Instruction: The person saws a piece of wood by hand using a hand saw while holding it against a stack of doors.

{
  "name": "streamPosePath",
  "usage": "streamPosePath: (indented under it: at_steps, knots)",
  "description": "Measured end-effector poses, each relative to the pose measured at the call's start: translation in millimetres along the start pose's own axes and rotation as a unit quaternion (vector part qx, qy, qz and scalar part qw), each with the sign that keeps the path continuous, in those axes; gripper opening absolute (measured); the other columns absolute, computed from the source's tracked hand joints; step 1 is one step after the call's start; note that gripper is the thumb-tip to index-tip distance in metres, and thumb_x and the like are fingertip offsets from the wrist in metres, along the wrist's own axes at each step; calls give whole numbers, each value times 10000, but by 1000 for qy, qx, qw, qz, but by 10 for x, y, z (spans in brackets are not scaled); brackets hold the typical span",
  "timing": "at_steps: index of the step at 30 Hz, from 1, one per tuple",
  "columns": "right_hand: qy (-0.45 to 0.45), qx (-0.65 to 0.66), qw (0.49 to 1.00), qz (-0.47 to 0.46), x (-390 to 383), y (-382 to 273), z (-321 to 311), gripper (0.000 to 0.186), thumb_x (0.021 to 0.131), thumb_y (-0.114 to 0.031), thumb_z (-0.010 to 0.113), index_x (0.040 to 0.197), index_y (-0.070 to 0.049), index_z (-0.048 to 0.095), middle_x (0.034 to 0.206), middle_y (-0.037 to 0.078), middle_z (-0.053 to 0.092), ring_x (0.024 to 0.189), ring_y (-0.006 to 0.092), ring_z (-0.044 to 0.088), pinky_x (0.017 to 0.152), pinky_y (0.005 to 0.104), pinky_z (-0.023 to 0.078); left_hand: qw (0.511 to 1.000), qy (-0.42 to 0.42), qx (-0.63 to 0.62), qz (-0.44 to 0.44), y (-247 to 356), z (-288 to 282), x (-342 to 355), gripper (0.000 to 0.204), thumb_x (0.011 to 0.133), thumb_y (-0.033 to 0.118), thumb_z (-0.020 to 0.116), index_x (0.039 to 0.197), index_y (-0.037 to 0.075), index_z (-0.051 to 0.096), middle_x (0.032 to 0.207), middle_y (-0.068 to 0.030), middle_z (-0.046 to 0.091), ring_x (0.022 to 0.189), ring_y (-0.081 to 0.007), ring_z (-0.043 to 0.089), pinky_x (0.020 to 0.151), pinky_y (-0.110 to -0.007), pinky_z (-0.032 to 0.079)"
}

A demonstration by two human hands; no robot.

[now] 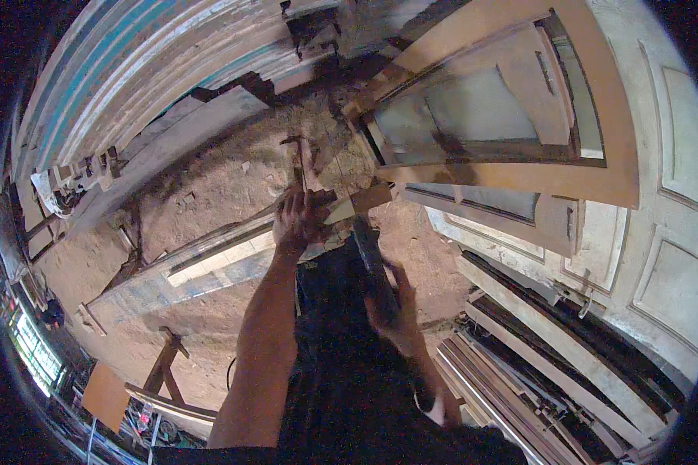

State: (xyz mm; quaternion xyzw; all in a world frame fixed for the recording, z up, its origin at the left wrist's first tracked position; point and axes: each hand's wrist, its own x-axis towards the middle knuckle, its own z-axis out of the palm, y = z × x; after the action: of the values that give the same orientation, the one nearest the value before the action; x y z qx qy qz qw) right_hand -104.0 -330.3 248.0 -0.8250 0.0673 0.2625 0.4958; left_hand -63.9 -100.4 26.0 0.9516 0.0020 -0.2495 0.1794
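A narrow wooden workbench (147, 294) with long strips of timber runs diagonally ahead of me. My left hand (298, 217) is closed over a piece of wood at its near end, beside a short pale board (368, 199) that juts to the right. A clamp-like bar (295, 143) stands just beyond my fingers. My right hand (392, 298) is lower and to the right, blurred, its fingers wrapped round a long dark tool (368, 256) that reaches up toward the short board; its exact kind is unclear against my dark clothing.
Leaning wooden doors with glass panes (461, 101) and a white panelled door (667, 263) line the right. Stacked boards (132, 85) fill the upper left. Long timbers (543, 341) lie at the lower right. A wooden trestle (163, 360) stands at the lower left on the dirt floor (209, 341).
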Motion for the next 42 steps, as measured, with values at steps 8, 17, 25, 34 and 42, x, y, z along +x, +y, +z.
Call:
streamPosePath:
  at_steps: [8,17,25,34,42]
  knots:
    - [-3,38,992,123,-1062,-395,-464,564,917,-178,675,1409,-34,441,1025,175,722,829,180,705,746,303,528,999,26,-19,-2,-79,289,-12,831,732,491,762,1394,73,483,1386,-162,534,1318,-362,488,1091,-516,390]
    - [-1,42,997,58,352,-166,71,619,853,-94,704,1404,-27,431,973,140,710,753,171,674,650,302,516,999,-44,1,4,77,-191,85,1001,599,497,849,1424,113,433,1378,-161,532,1292,-331,519,1055,-505,422]
    - [42,5,998,53,-461,-568,-178,574,852,-162,704,1364,-45,472,965,146,694,763,198,644,703,335,516,1000,22,-22,1,5,66,-23,1154,556,486,883,1500,98,346,1366,-151,544,1280,-344,528,1053,-496,421]
    - [-17,52,993,101,-875,-426,-516,607,825,-144,702,1373,-44,461,905,138,679,758,234,623,686,375,498,998,59,-6,12,-10,45,-63,927,601,498,850,1355,109,477,1232,-134,600,1131,-338,602,945,-500,483]
    - [-39,60,994,85,-39,-204,-168,679,813,-142,707,1429,-73,430,880,123,676,764,229,644,695,369,502,999,30,22,38,-54,52,-13,792,617,471,846,1254,118,533,1125,-100,628,1074,-301,627,916,-483,498]
